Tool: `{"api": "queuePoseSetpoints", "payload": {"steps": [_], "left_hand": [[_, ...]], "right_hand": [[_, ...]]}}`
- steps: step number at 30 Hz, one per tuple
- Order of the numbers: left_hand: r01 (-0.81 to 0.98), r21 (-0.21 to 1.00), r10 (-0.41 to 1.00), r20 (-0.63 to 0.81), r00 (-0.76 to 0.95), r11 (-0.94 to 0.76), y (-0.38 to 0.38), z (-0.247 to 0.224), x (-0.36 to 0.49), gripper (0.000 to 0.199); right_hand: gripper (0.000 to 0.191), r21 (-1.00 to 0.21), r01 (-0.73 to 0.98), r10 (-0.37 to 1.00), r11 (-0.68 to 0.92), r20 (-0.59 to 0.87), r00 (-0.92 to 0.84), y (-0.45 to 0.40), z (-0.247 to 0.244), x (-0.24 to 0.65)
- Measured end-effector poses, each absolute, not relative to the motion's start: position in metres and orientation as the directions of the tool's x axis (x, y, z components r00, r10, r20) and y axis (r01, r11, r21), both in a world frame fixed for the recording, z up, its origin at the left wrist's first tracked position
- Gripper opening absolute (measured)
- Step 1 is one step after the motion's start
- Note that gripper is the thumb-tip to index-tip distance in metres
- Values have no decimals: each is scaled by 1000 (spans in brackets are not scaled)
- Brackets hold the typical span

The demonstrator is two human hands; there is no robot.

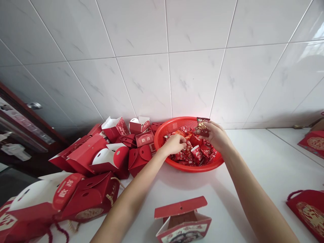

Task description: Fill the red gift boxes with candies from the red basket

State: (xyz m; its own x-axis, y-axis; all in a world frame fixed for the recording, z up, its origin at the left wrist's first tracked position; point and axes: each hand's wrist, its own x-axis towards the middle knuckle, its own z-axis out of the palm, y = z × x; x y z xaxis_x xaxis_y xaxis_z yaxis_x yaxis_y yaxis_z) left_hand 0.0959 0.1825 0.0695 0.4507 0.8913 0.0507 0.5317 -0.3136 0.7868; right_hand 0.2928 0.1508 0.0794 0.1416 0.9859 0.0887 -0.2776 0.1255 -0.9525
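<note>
A red plastic basket (188, 168) on the white counter holds many small wrapped candies (197, 153). My right hand (217, 135) is at the basket's right side, its thumb and fingers closed on a dark red candy packet (202, 126) with gold lettering, raised at the back rim. Over the left part of the pile, my left hand (175, 144) has its fingers curled together at the candies; what lies between the fingertips is hidden. Nearer to me, between my forearms, stands a small red gift box (182, 221) with its flap up and its top open.
Several red gift boxes (108, 157) crowd the counter's left side, some with lids up. A red pouch (307, 209) lies at the right edge, and another red item (312, 141) sits farther back. A tiled wall (194, 81) rises behind the basket.
</note>
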Motion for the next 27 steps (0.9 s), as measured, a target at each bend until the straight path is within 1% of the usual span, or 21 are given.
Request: {"api": "queuePoseSetpoints", "payload": {"steps": [3, 7, 10, 12, 14, 17, 20, 23, 27], "left_hand": [[445, 847, 912, 106, 397, -292, 184, 70, 88, 11], [352, 898, 932, 142, 335, -263, 188, 68, 78, 14], [351, 898, 944, 168, 285, -266, 191, 68, 72, 17], [390, 879, 948, 183, 260, -276, 193, 68, 68, 18], [453, 843, 947, 184, 262, -289, 193, 70, 66, 17], [563, 764, 936, 153, 316, -315, 192, 74, 65, 17], [669, 657, 925, 123, 360, -348, 191, 77, 67, 20], [762, 535, 925, 114, 363, -365, 192, 80, 69, 23], [847, 390, 930, 82, 358, -361, 194, 83, 72, 25]], "right_hand": [[28, -950, -284, 986, 132, 96, 139, 149, 79, 293], [31, -953, -267, 982, 143, 104, 155, 149, 77, 291], [33, -960, -240, 981, 142, 104, 162, 149, 76, 289], [35, -964, -230, 982, 136, 99, 163, 150, 76, 289], [36, -967, -220, 981, 126, 88, 172, 151, 76, 290], [36, -973, -197, 979, 118, 81, 185, 151, 75, 290], [30, -976, -177, 977, 130, 95, 192, 151, 75, 289], [24, -976, -166, 973, 140, 105, 205, 149, 76, 289], [24, -979, -155, 972, 133, 98, 211, 147, 79, 287]]}}
